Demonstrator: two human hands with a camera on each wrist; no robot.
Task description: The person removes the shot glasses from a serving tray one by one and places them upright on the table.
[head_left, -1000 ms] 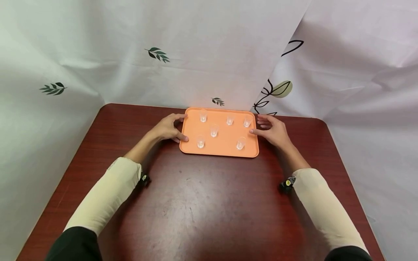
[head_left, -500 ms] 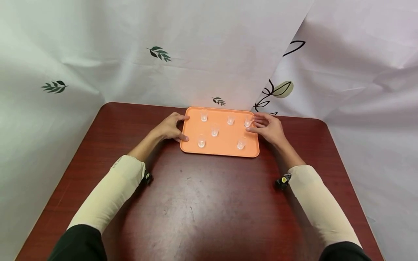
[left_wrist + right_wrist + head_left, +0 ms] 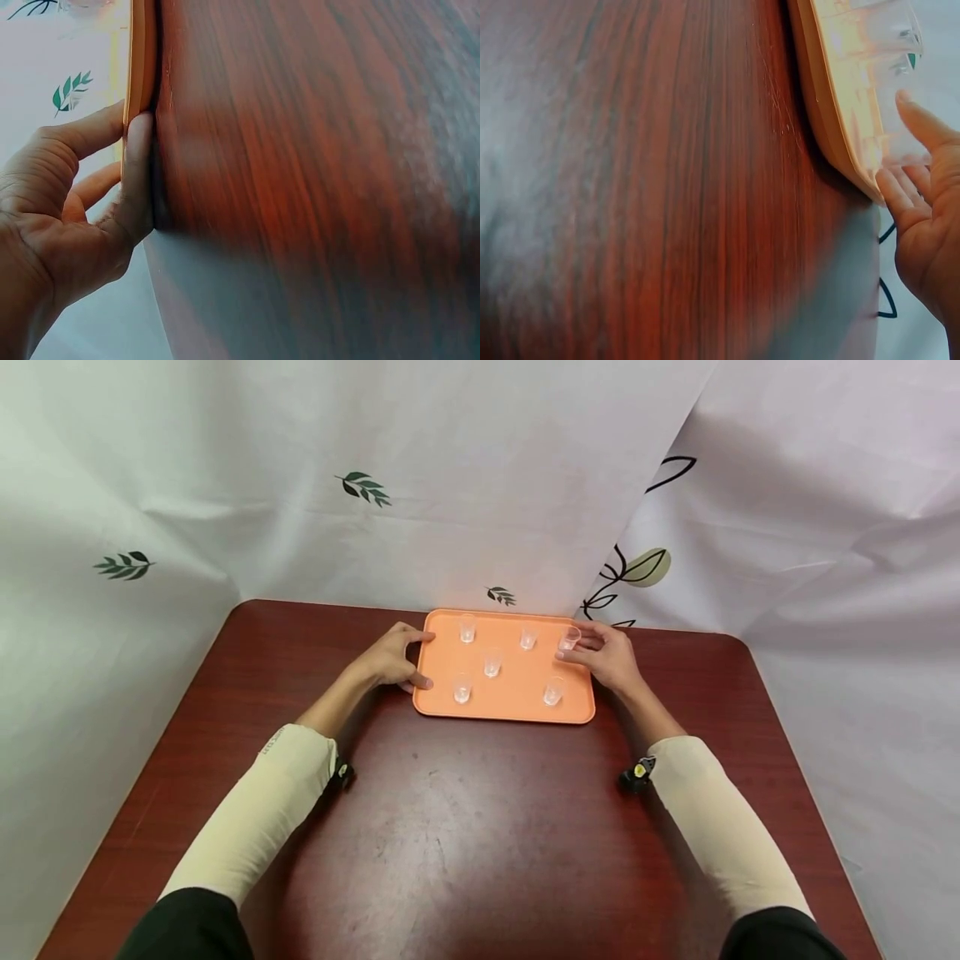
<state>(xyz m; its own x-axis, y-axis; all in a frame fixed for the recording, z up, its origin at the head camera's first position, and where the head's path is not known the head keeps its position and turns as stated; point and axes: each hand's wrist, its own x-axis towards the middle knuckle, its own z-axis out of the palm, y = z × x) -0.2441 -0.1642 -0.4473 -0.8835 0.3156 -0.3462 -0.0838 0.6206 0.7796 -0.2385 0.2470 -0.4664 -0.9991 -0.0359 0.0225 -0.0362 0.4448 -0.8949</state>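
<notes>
An orange tray (image 3: 517,702) lies at the back of the table with several small clear cups on it. At its left end, my left hand (image 3: 387,657) holds the rim. The thumb (image 3: 138,142) runs along the tray's outer side and the other fingers reach to the rim in the left wrist view. My right hand (image 3: 613,657) is over the back right corner, with the rearmost right cup (image 3: 569,640) between thumb and fingers. That cup leans slightly. In the right wrist view the see-through cup is faint beside the thumb (image 3: 922,124).
A clear cup (image 3: 552,692) stands at the tray's front right, another cup (image 3: 462,691) at the front left, and one cup (image 3: 492,665) mid-tray. A white curtain (image 3: 450,527) hangs right behind the tray. The dark red wooden table (image 3: 480,827) stretches in front.
My right hand has moved left from the tray's right edge, its thumb and fingers coming round the rearmost right cup. The left hand stays at the left rim, and the tray keeps its place.
</notes>
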